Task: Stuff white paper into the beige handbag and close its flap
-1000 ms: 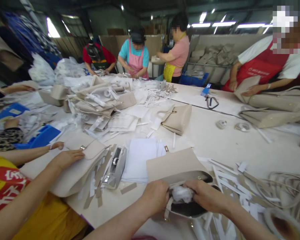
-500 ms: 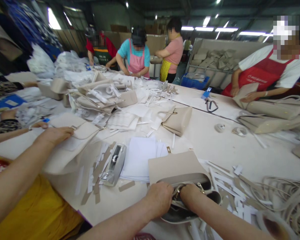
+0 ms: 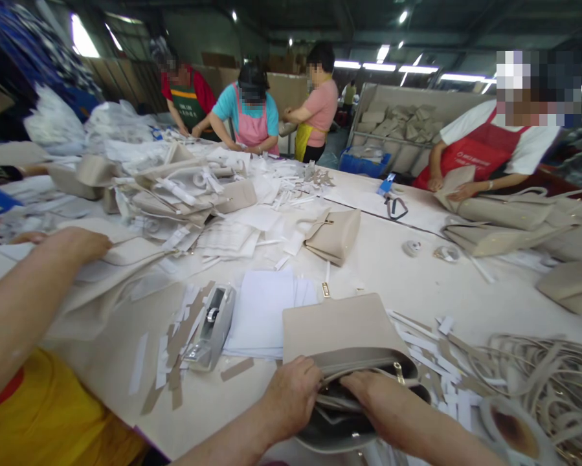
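Observation:
A beige handbag (image 3: 336, 323) lies on the table right before me with its flap turned back and its dark mouth facing me. My left hand (image 3: 293, 393) is closed on the left rim of the mouth, the fingers curled over the edge. My right hand (image 3: 368, 395) reaches into the bag from the right, and its fingers are largely hidden inside. Gold-coloured hardware (image 3: 398, 373) shows beside the right hand. Left of the bag sit a stack of white paper (image 3: 259, 310) and a grey tape dispenser (image 3: 213, 330).
At my left, a co-worker's hand (image 3: 79, 244) handles another beige bag (image 3: 120, 262). A closed handbag (image 3: 336, 236) stands farther in. Coiled straps (image 3: 538, 388) and a tape roll (image 3: 511, 430) lie at right. Across the table, a person in a red apron (image 3: 480, 155) handles bags.
The gold-coloured pieces at my right hand's fingers are out of sight now, and that hand sits deeper in the bag. My left hand keeps to the rim. The view has shifted slightly.

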Tool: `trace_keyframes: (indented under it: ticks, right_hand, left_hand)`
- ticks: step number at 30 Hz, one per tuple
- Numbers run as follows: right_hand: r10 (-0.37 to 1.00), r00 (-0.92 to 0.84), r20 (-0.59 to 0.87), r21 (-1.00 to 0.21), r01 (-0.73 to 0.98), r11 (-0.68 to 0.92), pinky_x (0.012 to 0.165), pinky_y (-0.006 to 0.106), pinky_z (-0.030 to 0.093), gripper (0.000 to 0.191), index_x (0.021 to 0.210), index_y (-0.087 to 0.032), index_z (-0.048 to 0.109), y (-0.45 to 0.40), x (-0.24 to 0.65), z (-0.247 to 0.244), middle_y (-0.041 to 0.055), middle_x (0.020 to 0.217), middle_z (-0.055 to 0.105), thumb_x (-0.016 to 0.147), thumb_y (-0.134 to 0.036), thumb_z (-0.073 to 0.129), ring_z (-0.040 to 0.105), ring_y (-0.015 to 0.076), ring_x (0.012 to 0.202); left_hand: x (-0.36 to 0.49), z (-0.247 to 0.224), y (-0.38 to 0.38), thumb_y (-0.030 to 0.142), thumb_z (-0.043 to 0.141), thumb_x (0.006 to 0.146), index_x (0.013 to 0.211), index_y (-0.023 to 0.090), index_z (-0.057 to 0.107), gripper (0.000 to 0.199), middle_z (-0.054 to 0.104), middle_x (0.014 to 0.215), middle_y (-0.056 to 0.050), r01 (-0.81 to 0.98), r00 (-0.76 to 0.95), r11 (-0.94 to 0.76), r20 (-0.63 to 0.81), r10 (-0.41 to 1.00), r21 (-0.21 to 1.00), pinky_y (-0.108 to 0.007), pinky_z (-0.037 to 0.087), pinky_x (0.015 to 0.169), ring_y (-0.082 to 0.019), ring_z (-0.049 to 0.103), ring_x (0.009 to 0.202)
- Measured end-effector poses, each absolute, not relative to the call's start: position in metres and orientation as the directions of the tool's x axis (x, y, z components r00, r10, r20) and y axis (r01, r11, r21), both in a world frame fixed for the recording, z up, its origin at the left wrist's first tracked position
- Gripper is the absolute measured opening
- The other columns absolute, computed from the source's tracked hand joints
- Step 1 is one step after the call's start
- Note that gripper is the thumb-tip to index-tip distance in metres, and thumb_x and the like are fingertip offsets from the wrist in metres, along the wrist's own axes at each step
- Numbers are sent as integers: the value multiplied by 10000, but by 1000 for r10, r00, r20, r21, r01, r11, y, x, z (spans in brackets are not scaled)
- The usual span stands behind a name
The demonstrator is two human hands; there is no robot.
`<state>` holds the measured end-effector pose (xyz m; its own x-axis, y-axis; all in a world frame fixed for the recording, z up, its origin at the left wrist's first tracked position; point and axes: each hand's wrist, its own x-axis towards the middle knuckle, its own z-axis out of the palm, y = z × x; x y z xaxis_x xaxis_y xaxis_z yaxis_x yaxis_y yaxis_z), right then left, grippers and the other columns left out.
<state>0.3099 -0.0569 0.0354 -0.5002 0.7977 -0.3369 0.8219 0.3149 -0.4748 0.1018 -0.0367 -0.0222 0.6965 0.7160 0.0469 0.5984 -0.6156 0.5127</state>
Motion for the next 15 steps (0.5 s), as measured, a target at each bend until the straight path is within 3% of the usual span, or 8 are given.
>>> trace_keyframes:
  ticks: [3, 6, 8, 12, 15]
  right_hand:
    - [885, -401, -238, -385, 875, 293, 941, 374, 411, 405, 1152, -243, 551, -64, 336, 64, 61, 1132, 615, 801, -129, 384, 540, 206, 1056]
    - [961, -146, -236, -169, 980, 107, 919, 469, 401, 318, 1049, -215, 612, -70, 368, 56, 83, 1111, 603, 747, -203, 513, 515, 281, 1050]
    - [975, -56, -213, -112, 993, 33, 899, 483, 405, 274, 990, -209, 637, -76, 382, 42, 88, 1121, 588, 728, -253, 566, 503, 302, 1054]
    - [990, -28, -142, -170, 985, 4, 841, 458, 428, 216, 795, -248, 663, -90, 382, 18, 64, 1017, 591, 797, -413, 524, 526, 279, 976]
    - [999, 1, -38, -229, 973, -10, 865, 490, 404, 204, 800, -253, 663, -97, 372, 10, 70, 1074, 571, 781, -429, 560, 498, 298, 1027]
  left_hand:
    - [100, -19, -32, 118, 392, 826, 824, 170, 540, 157, 588, 817, -41, 540, 733, -654, 86, 674, 529, -276, 417, 679, -170, 507, 786]
    - [102, -14, -25, 120, 396, 829, 820, 173, 542, 155, 586, 795, -35, 515, 762, -680, 84, 642, 522, -263, 407, 670, -163, 504, 768]
    - [101, -9, -19, 122, 400, 830, 812, 174, 538, 149, 590, 792, -33, 523, 773, -690, 62, 631, 501, -260, 405, 671, -162, 507, 766]
    - [95, 7, -5, 123, 395, 835, 836, 192, 554, 173, 612, 823, -26, 510, 832, -744, -26, 555, 432, -263, 411, 712, -165, 527, 803]
    - [102, 26, 8, 209, 469, 826, 854, 228, 598, 134, 646, 848, -3, 540, 834, -710, -169, 526, 452, -260, 427, 735, -170, 566, 838]
